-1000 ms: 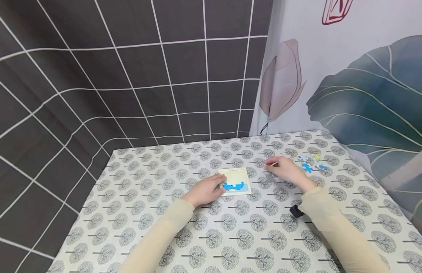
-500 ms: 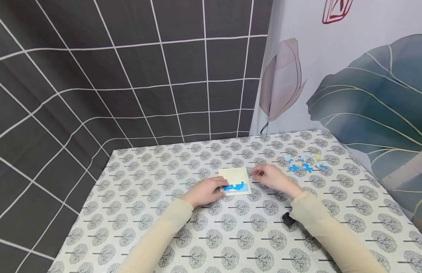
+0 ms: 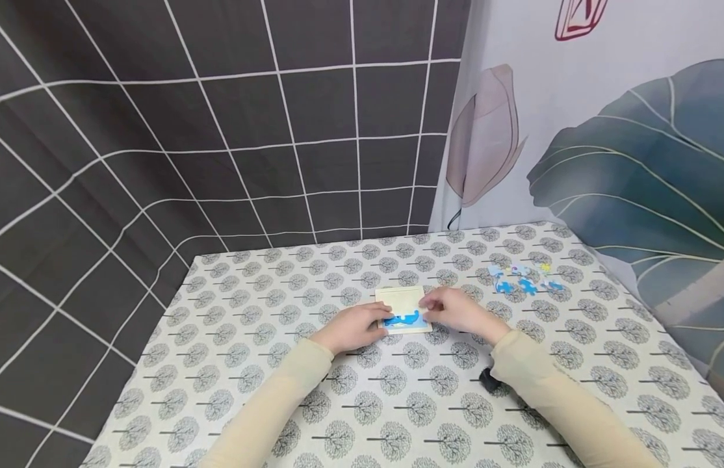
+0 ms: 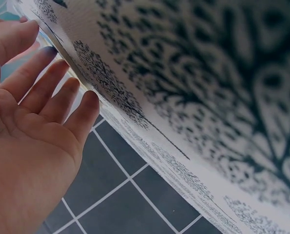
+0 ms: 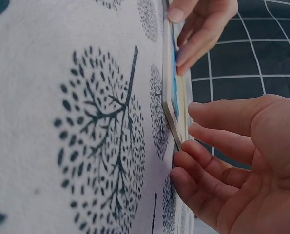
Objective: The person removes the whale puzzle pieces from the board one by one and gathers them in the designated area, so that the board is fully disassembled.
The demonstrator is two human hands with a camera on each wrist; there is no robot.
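A small cream puzzle tray (image 3: 401,299) lies flat on the table between my hands, with joined blue puzzle pieces (image 3: 405,319) along its near side. My left hand (image 3: 349,327) rests on the tray's left edge, its fingers fairly straight in the left wrist view. At the opposite edge is my right hand (image 3: 458,311), its thumb and fingertips touching the tray. From the right wrist view, the right fingers (image 5: 218,114) are loosely bent and show no piece between them. Part of the tray's left side is hidden under the left fingers.
Several loose puzzle pieces (image 3: 527,286), mostly blue, lie farther right, with a yellow piece (image 3: 545,267) behind them. A tree-patterned cloth (image 3: 268,390) covers the table. A dark gridded curtain (image 3: 251,117) and a flowered curtain (image 3: 496,130) hang behind and beside it.
My right hand has moved left from beside the loose pieces to the tray's right edge, uncovering more of those pieces. The left hand has stayed on the tray.
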